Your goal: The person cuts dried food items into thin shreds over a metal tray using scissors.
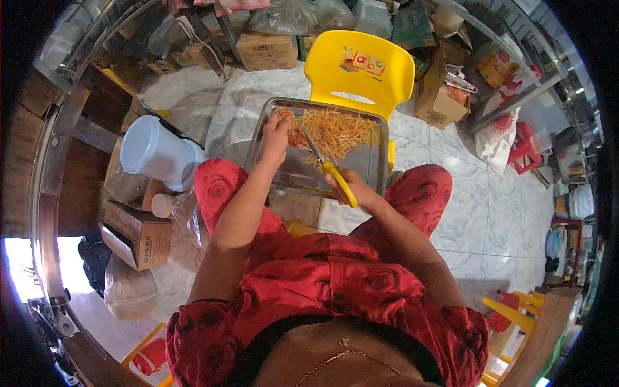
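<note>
My right hand (353,189) is wrapped round the yellow handles of a pair of scissors (340,182). The metal blades point up and left into a heap of thin, orange-brown dried strips (338,132). My left hand (276,137) is closed on a bunch of the same strips at the left side of a metal tray (364,169). The scissor tips lie close to that bunch; whether they touch it I cannot tell. The heap covers the tray's upper middle and right. Beneath the tray is a yellow chair (360,64) with its backrest at the far side.
A white bucket (140,145) and an open cardboard box (138,235) stand on the left. Another open carton (440,97) sits at the back right, near a white sack (496,142) and a red stool (525,149). Boxes and plastic bags line the back.
</note>
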### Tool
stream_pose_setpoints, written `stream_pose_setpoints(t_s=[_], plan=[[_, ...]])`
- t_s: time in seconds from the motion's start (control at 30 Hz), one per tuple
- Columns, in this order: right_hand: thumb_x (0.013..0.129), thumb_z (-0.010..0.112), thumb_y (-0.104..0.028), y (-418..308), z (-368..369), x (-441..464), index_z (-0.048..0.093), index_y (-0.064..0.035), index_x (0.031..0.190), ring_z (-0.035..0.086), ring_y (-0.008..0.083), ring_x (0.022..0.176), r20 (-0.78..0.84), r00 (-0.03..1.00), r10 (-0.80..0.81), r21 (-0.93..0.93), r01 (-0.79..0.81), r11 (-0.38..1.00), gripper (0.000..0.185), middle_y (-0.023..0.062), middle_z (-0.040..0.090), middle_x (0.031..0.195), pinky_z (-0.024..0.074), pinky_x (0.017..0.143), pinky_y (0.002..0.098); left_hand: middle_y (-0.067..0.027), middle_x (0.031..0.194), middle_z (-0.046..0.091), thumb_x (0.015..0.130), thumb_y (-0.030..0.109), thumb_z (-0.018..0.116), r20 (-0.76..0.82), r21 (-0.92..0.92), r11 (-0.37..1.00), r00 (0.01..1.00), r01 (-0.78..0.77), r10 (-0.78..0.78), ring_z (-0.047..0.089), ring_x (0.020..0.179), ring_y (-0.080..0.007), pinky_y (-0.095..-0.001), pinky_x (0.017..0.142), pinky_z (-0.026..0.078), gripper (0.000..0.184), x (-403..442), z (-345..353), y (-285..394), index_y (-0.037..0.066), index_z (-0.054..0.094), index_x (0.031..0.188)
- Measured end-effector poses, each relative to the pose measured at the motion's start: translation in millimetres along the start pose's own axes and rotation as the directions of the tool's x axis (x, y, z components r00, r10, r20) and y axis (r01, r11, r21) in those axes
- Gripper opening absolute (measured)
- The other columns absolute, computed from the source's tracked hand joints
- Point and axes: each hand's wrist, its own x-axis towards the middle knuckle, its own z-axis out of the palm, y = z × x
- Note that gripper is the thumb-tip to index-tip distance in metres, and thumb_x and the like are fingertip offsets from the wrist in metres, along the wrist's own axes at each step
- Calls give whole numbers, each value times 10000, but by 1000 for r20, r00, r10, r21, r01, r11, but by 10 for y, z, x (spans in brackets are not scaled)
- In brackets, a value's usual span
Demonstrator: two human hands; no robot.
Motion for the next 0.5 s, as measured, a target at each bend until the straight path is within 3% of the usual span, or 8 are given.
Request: stream_pose_setpoints(t_s=[0.23,0.33,0.5], plan=[[821,540,-446,11,10,12,530,-17,976,477,125,394,-28,1000,-8,-35,7,999,457,29,481,519,395,390,260,-44,963,554,852,94,487,28,8,1000,999,22,-23,529,846,-119,-253,743,428,216,15,-21,19,3,526,1044],[819,534,-459,99,20,58,528,-18,981,502,139,441,-45,998,-37,-86,33,996,469,46,511,572,411,429,268,-40,942,557,853,99,487,-35,125,991,999,39,-35,526,847,-110,-248,688,456,213,-120,92,172,14,522,1044],[813,531,-477,80,-4,52,532,-22,1009,538,177,517,-33,999,-9,-136,5,991,496,107,552,648,432,495,303,-45,934,554,861,129,465,89,63,994,992,87,-92,576,775,-126,-255,448,507,219,-156,105,177,41,512,1056]])
